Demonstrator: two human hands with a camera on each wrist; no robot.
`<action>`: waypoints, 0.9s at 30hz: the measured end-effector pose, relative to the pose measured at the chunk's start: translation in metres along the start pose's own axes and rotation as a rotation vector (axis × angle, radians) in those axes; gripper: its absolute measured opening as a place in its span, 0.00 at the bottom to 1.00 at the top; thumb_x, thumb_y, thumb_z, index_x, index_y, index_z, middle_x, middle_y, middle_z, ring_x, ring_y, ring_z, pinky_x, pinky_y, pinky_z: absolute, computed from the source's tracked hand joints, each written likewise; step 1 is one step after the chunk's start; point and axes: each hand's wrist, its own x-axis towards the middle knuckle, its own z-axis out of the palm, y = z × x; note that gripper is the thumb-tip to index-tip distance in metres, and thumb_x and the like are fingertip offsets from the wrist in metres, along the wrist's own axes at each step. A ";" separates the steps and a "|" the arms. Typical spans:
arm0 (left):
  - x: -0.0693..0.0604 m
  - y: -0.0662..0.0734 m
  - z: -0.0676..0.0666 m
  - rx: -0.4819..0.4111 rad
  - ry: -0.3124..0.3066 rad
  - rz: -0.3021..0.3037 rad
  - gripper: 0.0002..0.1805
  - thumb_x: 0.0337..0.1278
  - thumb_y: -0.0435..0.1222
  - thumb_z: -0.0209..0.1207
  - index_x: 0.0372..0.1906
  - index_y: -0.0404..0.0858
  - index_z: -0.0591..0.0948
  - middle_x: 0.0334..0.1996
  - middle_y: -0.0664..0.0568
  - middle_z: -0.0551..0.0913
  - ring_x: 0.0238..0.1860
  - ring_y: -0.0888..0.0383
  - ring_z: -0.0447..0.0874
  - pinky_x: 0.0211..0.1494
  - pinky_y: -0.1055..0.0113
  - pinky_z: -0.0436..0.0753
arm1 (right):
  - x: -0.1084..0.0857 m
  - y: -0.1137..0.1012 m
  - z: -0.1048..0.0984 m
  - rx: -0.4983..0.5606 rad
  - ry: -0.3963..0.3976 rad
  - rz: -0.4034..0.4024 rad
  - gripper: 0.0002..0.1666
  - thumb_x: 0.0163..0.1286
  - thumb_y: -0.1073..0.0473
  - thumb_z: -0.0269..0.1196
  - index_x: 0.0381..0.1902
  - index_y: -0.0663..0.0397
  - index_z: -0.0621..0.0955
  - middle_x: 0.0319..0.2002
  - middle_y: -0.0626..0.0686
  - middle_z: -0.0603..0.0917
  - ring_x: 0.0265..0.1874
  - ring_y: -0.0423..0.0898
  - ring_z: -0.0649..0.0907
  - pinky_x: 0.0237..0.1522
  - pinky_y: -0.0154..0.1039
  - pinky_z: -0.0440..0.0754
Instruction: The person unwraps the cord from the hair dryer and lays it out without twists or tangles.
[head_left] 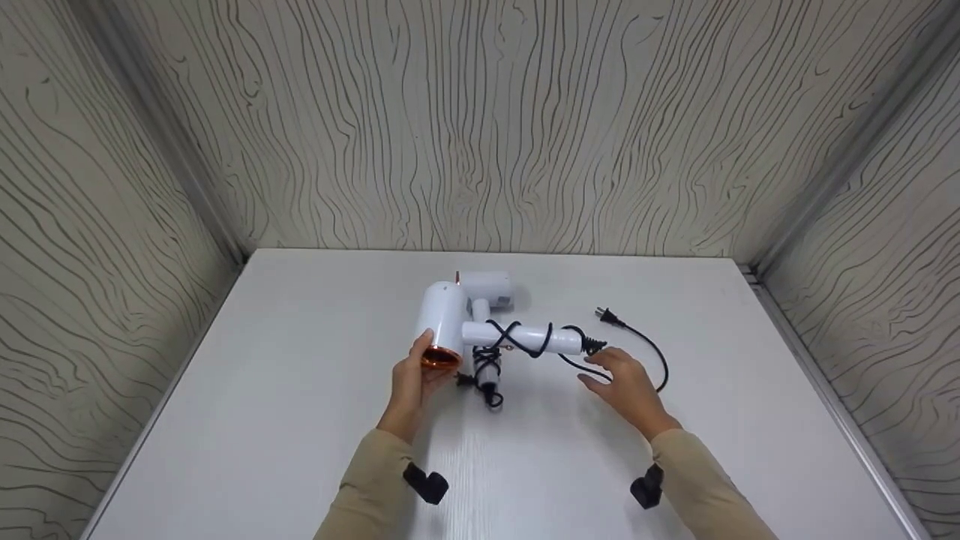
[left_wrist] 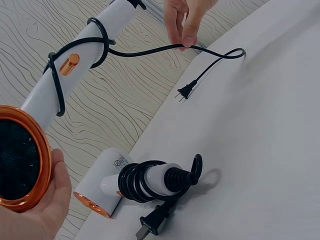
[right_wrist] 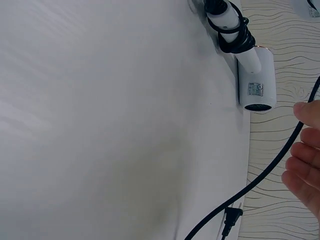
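My left hand (head_left: 409, 386) grips the barrel of a white hair dryer (head_left: 444, 311) near its copper-rimmed end, raised above the table. The dryer's handle points right, with its black cord (left_wrist: 145, 52) looped and crossed around it. In the left wrist view, a copper button (left_wrist: 70, 64) shows on that handle. My right hand (head_left: 630, 390) pinches the loose part of this cord between thumb and fingers, just beyond the handle's end. Its plug (head_left: 610, 316) lies on the table. A second white hair dryer (head_left: 491, 287) lies behind, its cord wound round its handle.
The white table (head_left: 300, 360) carries both cords' plugs; the second dryer's plug (left_wrist: 156, 219) lies by its handle. Wood-grain patterned panels (head_left: 480, 135) rise behind and at both sides. Black wrist mounts (head_left: 426, 482) sit on the sleeves.
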 end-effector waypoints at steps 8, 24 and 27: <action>0.001 0.000 0.001 0.001 0.001 0.002 0.40 0.64 0.58 0.48 0.64 0.26 0.66 0.44 0.46 0.84 0.39 0.61 0.87 0.65 0.56 0.79 | 0.005 -0.010 0.006 0.021 0.048 -0.042 0.13 0.51 0.66 0.73 0.37 0.62 0.86 0.38 0.54 0.87 0.43 0.52 0.86 0.47 0.43 0.86; 0.001 -0.001 -0.001 -0.008 -0.009 -0.001 0.40 0.64 0.57 0.48 0.63 0.25 0.65 0.39 0.49 0.84 0.35 0.62 0.87 0.61 0.58 0.82 | 0.009 -0.012 0.008 0.027 0.044 0.015 0.05 0.55 0.68 0.70 0.31 0.65 0.86 0.31 0.57 0.87 0.33 0.49 0.86 0.36 0.39 0.87; 0.001 -0.001 -0.002 0.003 -0.023 -0.001 0.40 0.64 0.57 0.47 0.63 0.25 0.65 0.39 0.49 0.83 0.35 0.62 0.86 0.60 0.58 0.83 | 0.011 -0.011 0.005 0.047 0.033 0.048 0.06 0.56 0.68 0.69 0.31 0.66 0.84 0.31 0.55 0.86 0.34 0.50 0.87 0.36 0.39 0.87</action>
